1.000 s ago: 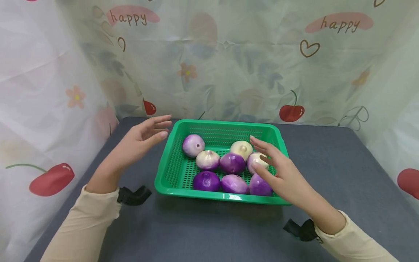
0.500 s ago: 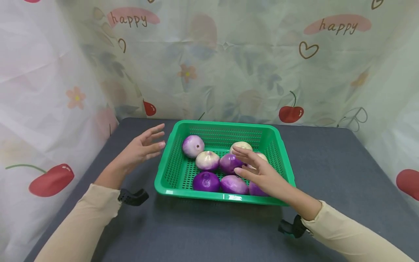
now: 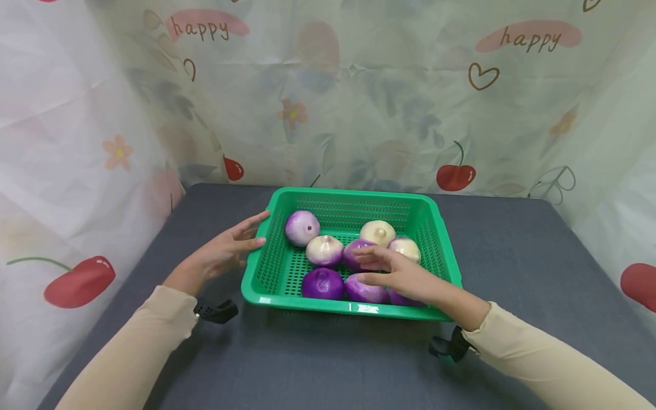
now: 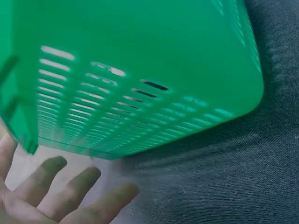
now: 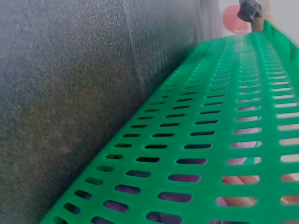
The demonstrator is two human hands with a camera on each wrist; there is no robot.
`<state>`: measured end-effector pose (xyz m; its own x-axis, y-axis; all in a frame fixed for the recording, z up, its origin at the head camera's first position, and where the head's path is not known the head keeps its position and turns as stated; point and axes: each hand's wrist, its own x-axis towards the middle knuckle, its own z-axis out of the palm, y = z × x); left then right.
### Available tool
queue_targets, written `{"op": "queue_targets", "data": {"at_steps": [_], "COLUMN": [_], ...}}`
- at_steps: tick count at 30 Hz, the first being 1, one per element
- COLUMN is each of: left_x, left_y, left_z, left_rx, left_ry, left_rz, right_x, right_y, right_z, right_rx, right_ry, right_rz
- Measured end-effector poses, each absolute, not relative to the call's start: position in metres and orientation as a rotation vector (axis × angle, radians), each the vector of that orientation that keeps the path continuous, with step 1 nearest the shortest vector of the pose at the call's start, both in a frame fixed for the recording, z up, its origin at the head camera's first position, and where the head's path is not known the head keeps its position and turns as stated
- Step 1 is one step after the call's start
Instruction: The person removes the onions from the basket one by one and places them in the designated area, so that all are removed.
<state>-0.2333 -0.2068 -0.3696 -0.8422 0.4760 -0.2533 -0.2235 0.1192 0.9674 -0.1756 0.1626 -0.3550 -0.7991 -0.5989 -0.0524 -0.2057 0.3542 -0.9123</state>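
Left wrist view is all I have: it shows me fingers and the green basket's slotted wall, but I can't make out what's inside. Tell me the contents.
Observer: By the head view, the slotted green basket holds red onions; I count eight, some partly hidden.
Operator: Now locate the right hand.
Observer: The right hand is over the basket's near right part, fingers pointing inward; whether it touches an onion, I can't tell.
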Motion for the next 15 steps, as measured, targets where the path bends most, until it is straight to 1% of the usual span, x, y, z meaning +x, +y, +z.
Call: {"op": "queue_targets", "data": {"at_steps": [7,15], "left_x": [-0.235,-0.2327], "left_y": [-0.2057,-0.2044], "left_z": [-0.3739,-0.3747], "left_rx": [0.193,0.145], "left_ry": [1.757,1.625], "left_rz": [1.831,1.888], "right_x": [-0.1823,-0.1819], "right_y": [0.1594,0.1598], "right_z": [-0.3573,-0.3598], "right_rx": [-0.667,-0.721], "right_ry": [2.248,2.258], "right_rz": [-1.306,-1.127]}}
